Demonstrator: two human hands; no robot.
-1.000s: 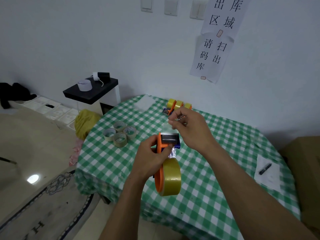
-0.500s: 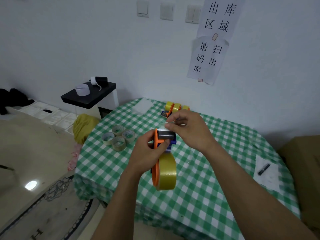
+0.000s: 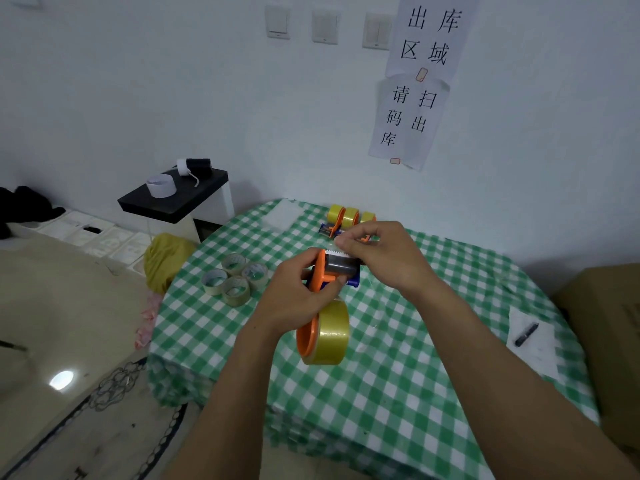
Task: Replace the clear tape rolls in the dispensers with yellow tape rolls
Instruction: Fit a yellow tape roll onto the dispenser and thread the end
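Observation:
An orange tape dispenser (image 3: pixel 320 271) with a yellow tape roll (image 3: pixel 330 332) mounted on it is held upright above the green checked table (image 3: pixel 398 375). My left hand (image 3: pixel 294 296) grips its handle, thumb against the grey roller. My right hand (image 3: pixel 377 251) pinches the tape end at the toothed blade on top. Several clear tape rolls (image 3: pixel 235 277) lie grouped on the table's left. More dispensers with yellow rolls (image 3: pixel 348 218) stand at the far edge, partly hidden by my right hand.
A black marker (image 3: pixel 525 334) lies on a white paper at the right. A cardboard box (image 3: pixel 609 323) stands beyond the table's right edge. A black-topped side table (image 3: pixel 173 199) and a yellow bag (image 3: pixel 166 258) are at the left.
My right hand has come down from a stretched tape strip to the dispenser's blade. The dispenser has risen slightly and the camera has tilted.

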